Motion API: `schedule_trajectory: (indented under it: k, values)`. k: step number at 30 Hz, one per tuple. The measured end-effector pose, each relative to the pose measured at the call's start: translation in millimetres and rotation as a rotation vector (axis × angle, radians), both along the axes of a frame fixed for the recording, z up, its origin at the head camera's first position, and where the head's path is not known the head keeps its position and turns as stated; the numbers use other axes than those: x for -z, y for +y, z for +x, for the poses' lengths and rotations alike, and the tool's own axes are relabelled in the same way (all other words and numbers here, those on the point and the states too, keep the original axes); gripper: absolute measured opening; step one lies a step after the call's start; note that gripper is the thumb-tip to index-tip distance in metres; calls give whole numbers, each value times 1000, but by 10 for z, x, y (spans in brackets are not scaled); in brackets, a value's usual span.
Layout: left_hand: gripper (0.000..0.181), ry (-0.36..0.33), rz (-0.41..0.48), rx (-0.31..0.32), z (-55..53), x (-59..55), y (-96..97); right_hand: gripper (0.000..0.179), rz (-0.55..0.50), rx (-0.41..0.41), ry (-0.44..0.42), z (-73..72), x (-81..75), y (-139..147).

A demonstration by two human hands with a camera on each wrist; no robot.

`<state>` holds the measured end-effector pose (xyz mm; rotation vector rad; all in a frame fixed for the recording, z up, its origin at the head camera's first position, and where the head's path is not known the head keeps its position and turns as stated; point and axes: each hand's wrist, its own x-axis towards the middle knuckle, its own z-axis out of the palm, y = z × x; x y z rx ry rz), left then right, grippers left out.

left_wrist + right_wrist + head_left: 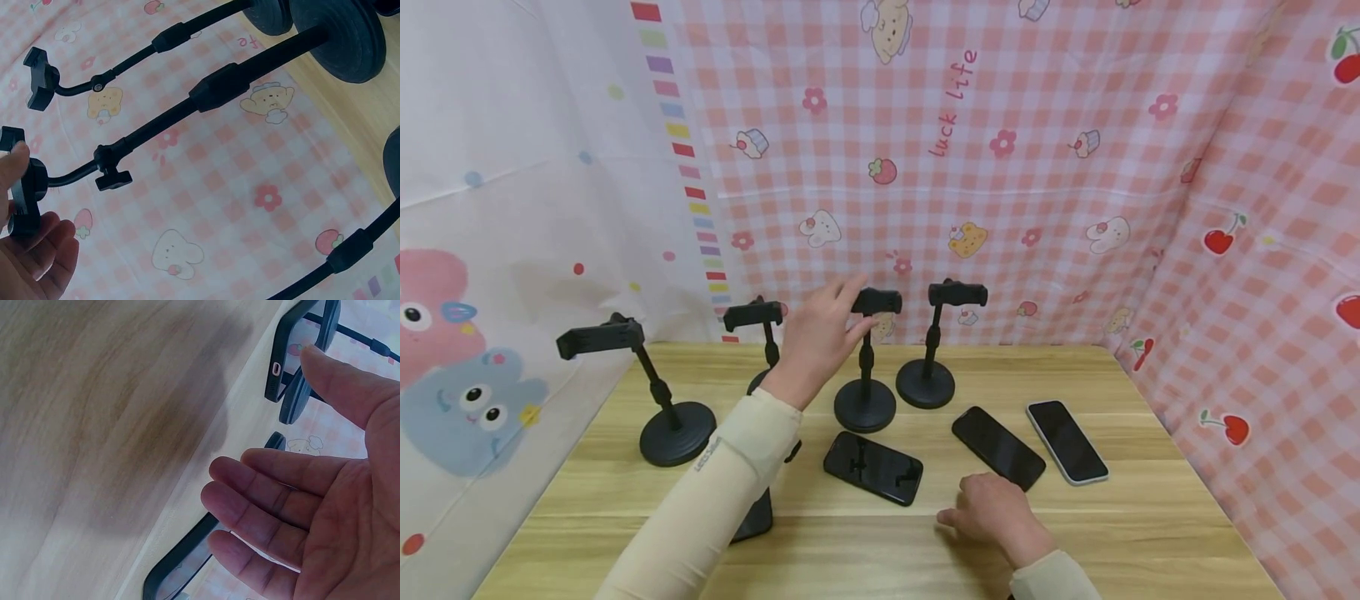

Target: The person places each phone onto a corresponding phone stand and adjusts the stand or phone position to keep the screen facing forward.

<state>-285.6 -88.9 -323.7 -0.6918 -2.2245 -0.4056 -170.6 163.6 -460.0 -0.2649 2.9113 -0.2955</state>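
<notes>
At the back middle of the table, my left hand [823,337] pinches the clamp head of a black phone stand [866,367]. The left wrist view has the thumb on one end of the clamp [26,187] and the fingers at the other; nothing sits in the clamp. My right hand [996,517] is low over the front right of the table, its fingers loosely bent and holding nothing. Just beyond it lies a black phone [998,447], with a white-edged phone [1067,442] to the right. Another black phone [873,468] lies in front of the held stand.
Other black phone stands are on the table: one at the far left [676,433], one partly hidden behind my left hand [754,314], and one at back right [927,383]. Beneath my left forearm, a dark phone [756,518] is partly covered. Patterned cloth [1000,192] hangs behind.
</notes>
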Motion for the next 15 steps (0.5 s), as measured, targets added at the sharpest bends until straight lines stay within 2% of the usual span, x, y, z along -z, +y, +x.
schedule_trajectory:
  k: [5,15]
  values:
    - [47,0,-42,-14,5,-22,17,42,-3,6,-12,1,3,-4]
    - [44,3,-69,-24,-8,-26,35,41,-19,0,22,29,19,-2]
